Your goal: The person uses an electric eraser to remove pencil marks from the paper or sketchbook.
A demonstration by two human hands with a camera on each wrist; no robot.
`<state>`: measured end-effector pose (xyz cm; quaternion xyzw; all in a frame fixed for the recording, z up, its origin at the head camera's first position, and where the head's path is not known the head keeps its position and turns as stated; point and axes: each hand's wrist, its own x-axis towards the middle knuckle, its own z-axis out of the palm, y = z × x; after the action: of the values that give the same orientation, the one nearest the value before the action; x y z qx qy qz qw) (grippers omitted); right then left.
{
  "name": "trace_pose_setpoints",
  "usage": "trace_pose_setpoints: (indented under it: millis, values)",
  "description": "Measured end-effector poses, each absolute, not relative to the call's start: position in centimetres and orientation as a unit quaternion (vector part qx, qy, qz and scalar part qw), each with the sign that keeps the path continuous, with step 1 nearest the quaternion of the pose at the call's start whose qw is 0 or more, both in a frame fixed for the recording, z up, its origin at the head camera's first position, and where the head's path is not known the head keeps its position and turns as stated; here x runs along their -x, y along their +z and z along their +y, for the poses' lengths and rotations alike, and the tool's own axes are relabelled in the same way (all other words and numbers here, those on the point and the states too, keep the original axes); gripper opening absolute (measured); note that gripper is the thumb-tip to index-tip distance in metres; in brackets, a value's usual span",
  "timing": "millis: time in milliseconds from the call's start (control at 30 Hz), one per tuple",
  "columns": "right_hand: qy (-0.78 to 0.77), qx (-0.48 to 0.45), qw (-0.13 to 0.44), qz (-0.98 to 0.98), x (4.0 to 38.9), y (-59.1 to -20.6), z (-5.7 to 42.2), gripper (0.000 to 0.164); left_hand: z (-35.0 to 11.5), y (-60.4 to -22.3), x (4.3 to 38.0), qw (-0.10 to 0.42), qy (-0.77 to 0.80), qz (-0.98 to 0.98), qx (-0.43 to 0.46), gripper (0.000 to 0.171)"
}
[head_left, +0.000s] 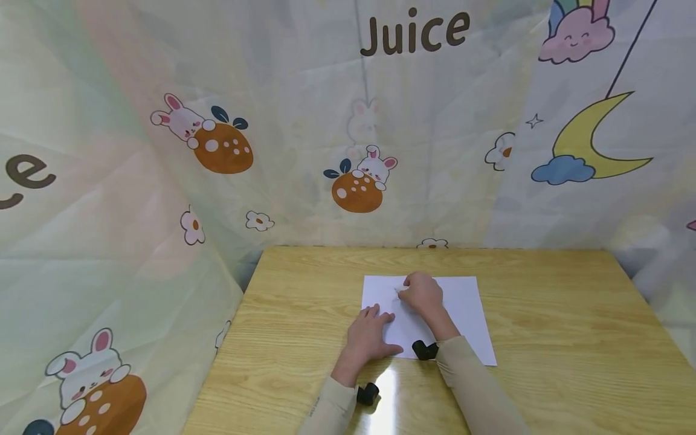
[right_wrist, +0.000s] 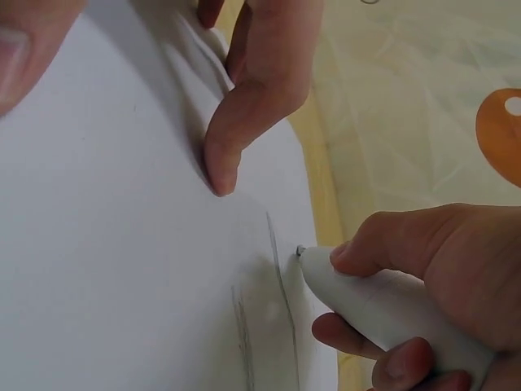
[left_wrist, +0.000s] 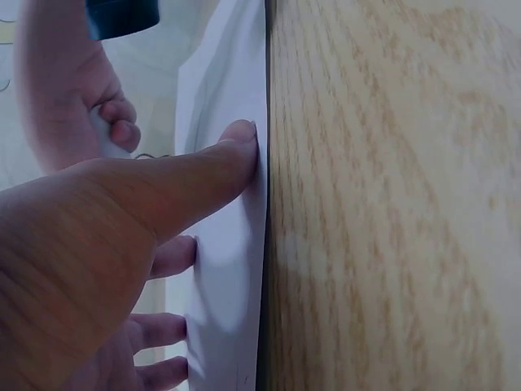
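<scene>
A sheet of white paper [head_left: 470, 326] lies on the wooden table. My right hand [head_left: 424, 294] grips a thick white pen-shaped tool [right_wrist: 378, 301] near the paper's far left part. A small dark metallic tip [right_wrist: 300, 251] shows at the tool's narrow end, right at the paper, and its exact kind I cannot tell. Beside that tip, thin grey lines [right_wrist: 285, 301] run along the sheet. With fingers spread, my left hand [head_left: 367, 335] presses the paper's left side, its thumb [left_wrist: 236, 147] at the near edge. The paper buckles slightly by the left fingertips in the right wrist view.
The wooden table [head_left: 565, 314] extends on both sides of the paper. Behind it hangs a printed cloth [head_left: 293, 121] with rabbits, a moon and flowers. Black wrist-worn devices sit at the left wrist [head_left: 368, 394] and the right wrist [head_left: 424, 350].
</scene>
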<state>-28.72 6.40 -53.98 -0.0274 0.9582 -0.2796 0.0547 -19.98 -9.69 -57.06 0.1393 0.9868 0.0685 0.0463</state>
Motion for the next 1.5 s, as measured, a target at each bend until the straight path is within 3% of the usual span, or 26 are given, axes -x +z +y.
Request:
trace_pose_setpoints:
  millis: [1000,1500]
  values:
    - [-0.271,0.015,0.034,0.962,28.5,-54.4,6.8,0.027,-10.1,-56.9,20.0,0.048,0.08,0.986,-0.141,0.073]
    - [-0.298,0.014,0.009,0.954,28.0,-54.3,10.1,0.032,-9.8,-57.3,20.4,0.052,0.064,0.987,-0.141,0.076]
